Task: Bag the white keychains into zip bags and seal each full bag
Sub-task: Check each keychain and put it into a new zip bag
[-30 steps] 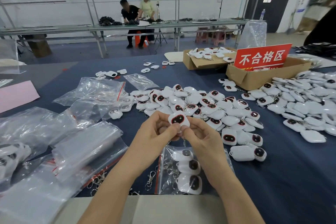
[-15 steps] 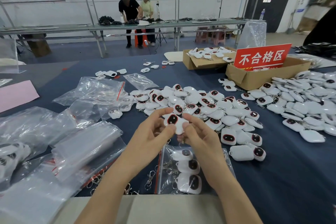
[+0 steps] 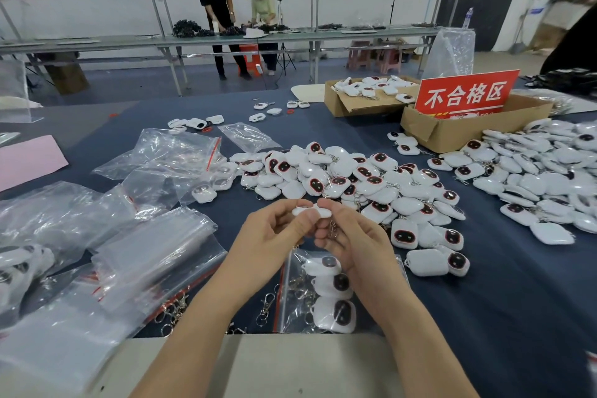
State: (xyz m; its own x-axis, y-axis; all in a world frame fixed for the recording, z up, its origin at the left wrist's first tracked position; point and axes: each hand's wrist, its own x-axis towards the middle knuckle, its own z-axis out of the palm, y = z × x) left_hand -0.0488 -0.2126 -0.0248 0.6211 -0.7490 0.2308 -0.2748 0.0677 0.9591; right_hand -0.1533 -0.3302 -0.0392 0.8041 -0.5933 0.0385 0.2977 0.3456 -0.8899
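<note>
Dark blue tabletop, packing hall: left hand and right hand pinch one white plastic keychain, long axis crosswise, just above a clear zip bag whose red-striped mouth lies nearer the left hand.

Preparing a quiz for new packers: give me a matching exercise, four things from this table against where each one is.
Things
1. white keychain
2. part-filled zip bag
3. red sign
4. pink sheet

Places
a. far left in the view
b. pinched between the left hand and the right hand
c. standing in a cardboard box
d. flat on the blue cloth, below the wrists

Pairs: 1-b, 2-d, 3-c, 4-a
</note>
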